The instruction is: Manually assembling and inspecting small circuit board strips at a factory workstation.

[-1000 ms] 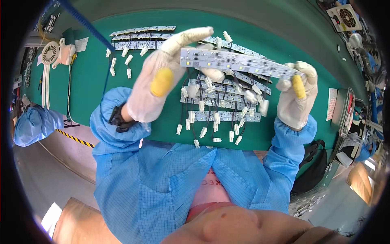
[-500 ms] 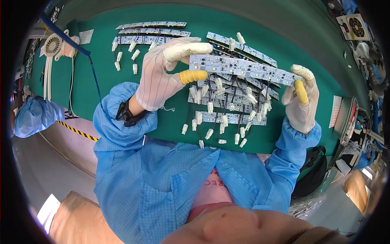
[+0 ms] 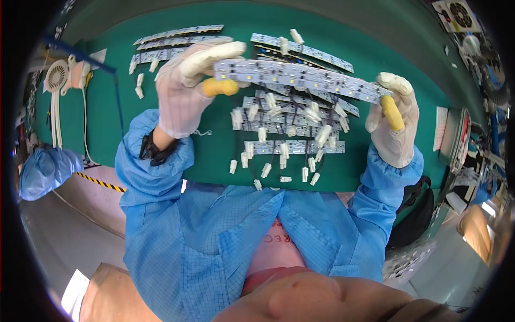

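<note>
A long LED circuit board strip (image 3: 300, 76), white with small yellow chips, is held up by its two ends above the bench. My left hand (image 3: 185, 88), in a white glove with a yellow thumb cover, has its left end between fingers and thumb. At the other end my right hand (image 3: 397, 121), gloved the same way, pinches the strip with its thumb on the near face. Below and behind it lie several more LED strips (image 3: 295, 147), with dark wires ending in white plug connectors (image 3: 323, 136). The held strip partly hides those behind it.
Another group of LED strips (image 3: 179, 28) lies at the far left of the green bench mat (image 3: 214, 155). A small fan (image 3: 57, 78) and a blue cord (image 3: 119, 102) are at left. A metal-rimmed tray (image 3: 455, 137) stands at the right edge.
Both hands and the held strip have shifted left in the picture, the left hand further than the right. The bench and the other strips have also shifted slightly left and up in view.
</note>
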Available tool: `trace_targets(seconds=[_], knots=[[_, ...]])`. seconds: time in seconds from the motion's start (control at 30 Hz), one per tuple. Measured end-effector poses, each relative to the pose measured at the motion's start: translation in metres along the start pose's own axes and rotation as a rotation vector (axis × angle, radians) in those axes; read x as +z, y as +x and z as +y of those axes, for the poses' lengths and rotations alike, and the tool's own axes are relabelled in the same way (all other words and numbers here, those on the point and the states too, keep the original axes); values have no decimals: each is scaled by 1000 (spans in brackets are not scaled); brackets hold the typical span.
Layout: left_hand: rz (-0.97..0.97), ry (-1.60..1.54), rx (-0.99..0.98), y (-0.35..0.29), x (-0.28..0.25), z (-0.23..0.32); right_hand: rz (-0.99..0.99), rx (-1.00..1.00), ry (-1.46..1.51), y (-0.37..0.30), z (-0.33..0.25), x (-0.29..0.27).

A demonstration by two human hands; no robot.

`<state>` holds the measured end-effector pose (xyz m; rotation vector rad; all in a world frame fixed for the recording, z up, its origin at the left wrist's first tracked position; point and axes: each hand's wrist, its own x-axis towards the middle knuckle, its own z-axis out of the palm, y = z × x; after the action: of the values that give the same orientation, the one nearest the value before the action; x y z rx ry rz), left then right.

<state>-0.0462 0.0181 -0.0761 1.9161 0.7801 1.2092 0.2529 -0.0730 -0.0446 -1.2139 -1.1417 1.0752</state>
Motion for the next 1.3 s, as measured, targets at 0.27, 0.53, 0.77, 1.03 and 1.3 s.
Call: trace_targets(seconds=[0.27,0.53,0.77,1.03,1.3], knots=[[-59,-89,-146,1,-2,-4,-68,-23,-30,-2,-12,0],[42,-43,-182,-8,-3,-19,-119,-74,31,-6,-8,2],[-86,410,-332,8,2,5,-222,-35,69,-5,-8,-7],[89,50,-228,-2,2,-13,-126,15,90,-4,-10,-3],[34,-212,-157,-5,4,1,-51,47,-59,4,3,-7]])
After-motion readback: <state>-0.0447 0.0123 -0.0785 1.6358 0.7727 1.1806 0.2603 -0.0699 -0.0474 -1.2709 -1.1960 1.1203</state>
